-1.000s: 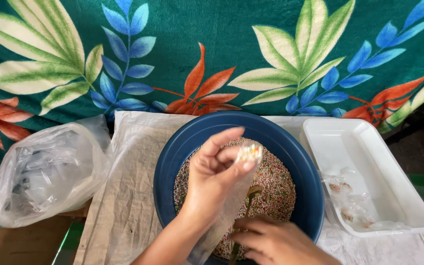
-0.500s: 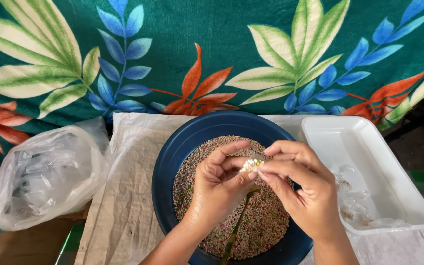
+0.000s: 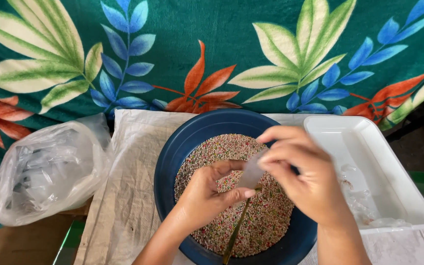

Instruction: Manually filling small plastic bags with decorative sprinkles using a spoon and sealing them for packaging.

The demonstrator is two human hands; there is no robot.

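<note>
Two hands are held close together over a dark blue bowl (image 3: 172, 162), and a small clear plastic sachet (image 3: 252, 172) is pinched between them. The fingers (image 3: 276, 147) of the right hand (image 3: 310, 186) are pressed together on the upper end of the sachet, thumb against forefinger. The fingers (image 3: 231, 195) of the left hand (image 3: 207, 194) are curled under its lower part, the thumb tip being laid against it from below. The sachet is thus held directly between both sets of fingertips, its long axis tilted from lower left to upper right; neither hand is nearer than the other, since it is touched by both. Whether anything is inside it cannot be told.

Below the hands, a thin golden stick (image 3: 235, 233), perhaps a spoon handle, is seen slanting down toward the near rim of the bowl. The bowl is filled with tiny multicoloured beads (image 3: 212, 147). It is set on a pale woven sack (image 3: 133, 172) spread over the worktop. Just to the right, a white rectangular tray (image 3: 398, 167) with a few clear filled sachets (image 3: 359, 201) is placed. Well to the left, a crumpled clear plastic bag (image 3: 50, 169) is lying. Behind everything, a green cloth with a leaf print (image 3: 212, 54) is draped.
</note>
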